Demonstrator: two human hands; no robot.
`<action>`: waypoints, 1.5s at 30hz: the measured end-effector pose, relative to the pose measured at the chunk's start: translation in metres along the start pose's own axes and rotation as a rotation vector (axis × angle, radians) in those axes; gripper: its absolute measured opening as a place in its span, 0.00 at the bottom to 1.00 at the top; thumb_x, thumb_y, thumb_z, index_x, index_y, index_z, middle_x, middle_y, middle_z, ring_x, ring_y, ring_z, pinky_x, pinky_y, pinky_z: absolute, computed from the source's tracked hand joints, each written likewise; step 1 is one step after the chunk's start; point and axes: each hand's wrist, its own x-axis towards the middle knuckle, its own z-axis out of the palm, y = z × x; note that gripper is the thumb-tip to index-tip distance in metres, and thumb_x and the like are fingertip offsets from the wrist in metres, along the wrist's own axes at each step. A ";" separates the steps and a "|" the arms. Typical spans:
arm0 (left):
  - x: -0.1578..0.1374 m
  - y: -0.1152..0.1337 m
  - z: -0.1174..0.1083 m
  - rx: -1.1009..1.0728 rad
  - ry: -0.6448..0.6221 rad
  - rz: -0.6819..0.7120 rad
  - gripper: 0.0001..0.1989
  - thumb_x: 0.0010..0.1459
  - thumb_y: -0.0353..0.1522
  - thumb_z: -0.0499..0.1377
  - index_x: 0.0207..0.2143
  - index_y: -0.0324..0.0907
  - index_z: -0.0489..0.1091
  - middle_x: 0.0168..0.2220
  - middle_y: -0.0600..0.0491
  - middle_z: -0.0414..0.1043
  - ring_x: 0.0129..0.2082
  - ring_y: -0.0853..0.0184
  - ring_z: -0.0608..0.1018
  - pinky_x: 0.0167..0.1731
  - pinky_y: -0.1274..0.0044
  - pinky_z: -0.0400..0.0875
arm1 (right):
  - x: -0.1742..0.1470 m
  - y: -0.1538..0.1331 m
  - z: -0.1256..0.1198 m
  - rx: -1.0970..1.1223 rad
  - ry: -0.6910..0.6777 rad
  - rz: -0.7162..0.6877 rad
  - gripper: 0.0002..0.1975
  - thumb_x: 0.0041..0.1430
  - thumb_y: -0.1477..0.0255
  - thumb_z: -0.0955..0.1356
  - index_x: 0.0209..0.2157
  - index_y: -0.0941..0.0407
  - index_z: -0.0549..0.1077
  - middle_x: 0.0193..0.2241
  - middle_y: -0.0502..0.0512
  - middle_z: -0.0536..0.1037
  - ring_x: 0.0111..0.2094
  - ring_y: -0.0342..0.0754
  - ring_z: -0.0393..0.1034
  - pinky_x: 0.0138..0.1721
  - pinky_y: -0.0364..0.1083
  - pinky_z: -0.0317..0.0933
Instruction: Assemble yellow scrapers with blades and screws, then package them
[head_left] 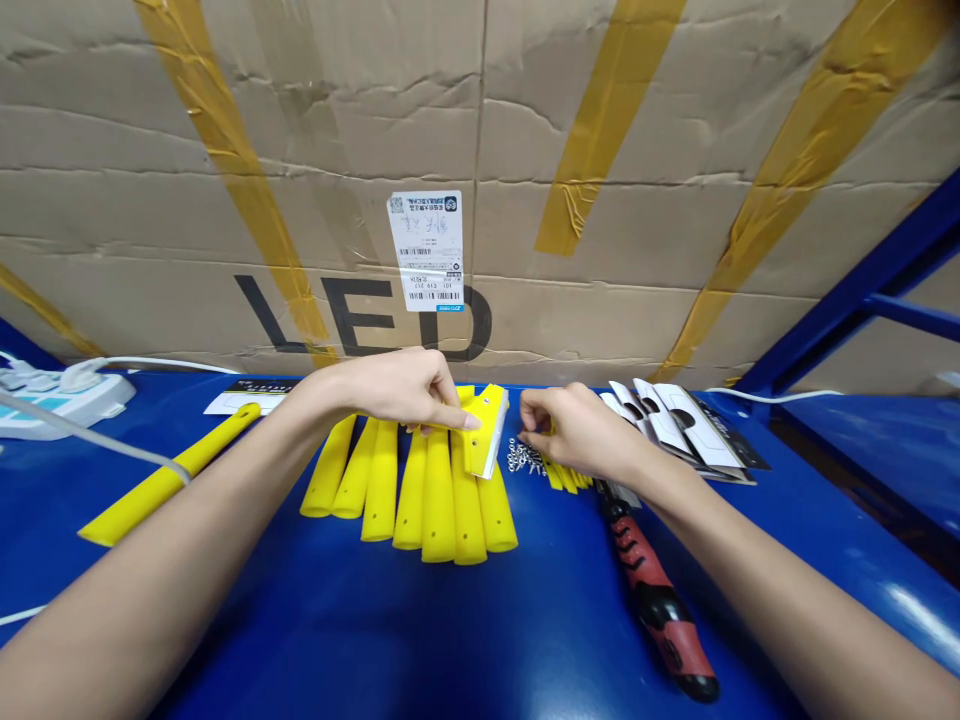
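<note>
My left hand (409,390) pinches a yellow scraper head (484,430) with a metal blade along its right edge. Small holes show in its face. Below it, several yellow tubular handles (424,490) lie side by side, their ends toward me. My right hand (562,430) is closed at the fingertips over a small pile of screws (525,457); whether a screw is between the fingers is too small to tell. Partly under that hand lie thin yellow pieces (566,477). Near my right wrist rests a red and black screwdriver (656,590).
A large cardboard box (525,290) stands along the back. White and black cards (682,425) lie at the right. On the left are a single yellow handle (172,475), a power strip (71,405) and white cables. A blue metal frame (847,285) rises at the right.
</note>
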 end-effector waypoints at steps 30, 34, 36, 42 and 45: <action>0.004 0.001 0.004 0.028 0.019 -0.039 0.22 0.59 0.47 0.60 0.30 0.38 0.81 0.22 0.52 0.73 0.22 0.71 0.68 0.22 0.78 0.56 | 0.003 -0.014 0.006 -0.002 0.051 0.165 0.07 0.49 0.80 0.68 0.24 0.54 0.69 0.23 0.51 0.75 0.25 0.45 0.68 0.29 0.46 0.56; 0.004 0.000 0.005 0.036 0.021 -0.044 0.22 0.59 0.48 0.60 0.33 0.38 0.81 0.22 0.52 0.73 0.22 0.71 0.68 0.21 0.77 0.54 | 0.003 -0.014 0.003 0.005 0.052 0.158 0.06 0.48 0.79 0.69 0.26 0.54 0.69 0.24 0.50 0.76 0.26 0.45 0.69 0.30 0.46 0.57; 0.004 0.000 0.005 0.037 0.028 -0.043 0.22 0.59 0.48 0.60 0.33 0.38 0.82 0.22 0.53 0.73 0.22 0.71 0.68 0.21 0.78 0.54 | 0.003 -0.015 0.002 -0.005 0.046 0.166 0.06 0.47 0.79 0.69 0.25 0.54 0.69 0.23 0.50 0.75 0.26 0.45 0.67 0.29 0.46 0.56; 0.005 0.003 0.005 0.049 0.063 -0.048 0.24 0.57 0.50 0.60 0.31 0.37 0.81 0.23 0.52 0.73 0.22 0.71 0.66 0.22 0.77 0.55 | 0.002 -0.019 0.003 -0.016 0.040 0.211 0.07 0.47 0.80 0.69 0.22 0.55 0.70 0.22 0.51 0.74 0.24 0.45 0.66 0.28 0.47 0.56; 0.006 0.003 0.006 0.058 0.077 -0.040 0.24 0.56 0.50 0.60 0.30 0.37 0.80 0.23 0.52 0.72 0.22 0.71 0.64 0.21 0.77 0.53 | 0.003 -0.019 0.003 0.000 0.035 0.214 0.06 0.47 0.80 0.69 0.22 0.55 0.71 0.23 0.51 0.75 0.25 0.45 0.68 0.29 0.47 0.57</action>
